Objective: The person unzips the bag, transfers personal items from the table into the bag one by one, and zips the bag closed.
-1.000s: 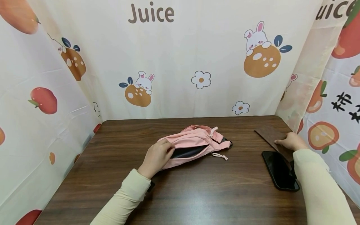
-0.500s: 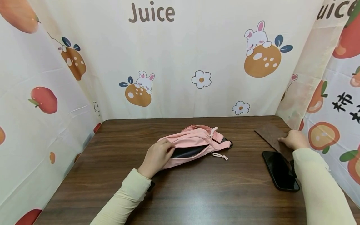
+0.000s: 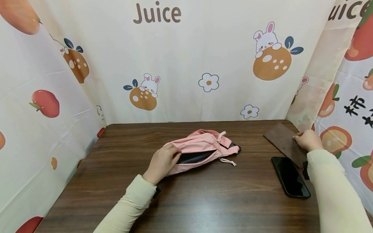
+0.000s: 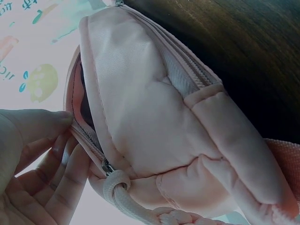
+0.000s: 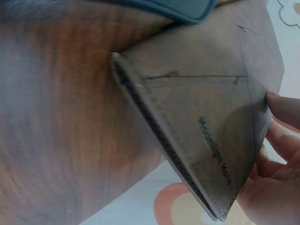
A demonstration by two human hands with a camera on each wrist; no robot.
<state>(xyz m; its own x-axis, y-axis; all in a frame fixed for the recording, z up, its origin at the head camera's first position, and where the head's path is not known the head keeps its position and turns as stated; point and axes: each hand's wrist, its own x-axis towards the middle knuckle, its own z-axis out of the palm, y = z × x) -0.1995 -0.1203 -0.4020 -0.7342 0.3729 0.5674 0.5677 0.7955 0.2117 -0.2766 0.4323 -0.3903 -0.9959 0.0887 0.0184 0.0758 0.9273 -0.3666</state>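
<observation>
A pink waist bag (image 3: pixel 193 146) lies mid-table, its front pocket unzipped and showing a black inside. My left hand (image 3: pixel 163 160) pinches the near-left edge of that opening. In the left wrist view, thumb and fingers hold the zipper edge (image 4: pixel 86 136), close to a metal zip pull with a white knotted cord (image 4: pixel 121 187). At the table's right side, my right hand (image 3: pixel 309 140) grips the right edge of a brown leather-look wallet (image 3: pixel 281 137). The right wrist view shows the wallet tilted, with stitched edges and dark lettering; the thumb (image 5: pixel 283 108) is on its face, fingers behind.
A black smartphone (image 3: pixel 289 177) lies on the wooden table (image 3: pixel 227 197), right beside the wallet's near end. Printed fabric curtains (image 3: pixel 180 58) enclose the table at the back and both sides; the right one hangs close to my right hand.
The wallet's right edge has risen and its face has turned more towards the head camera, as my right hand moved slightly up and away. My left hand and the bag stay still.
</observation>
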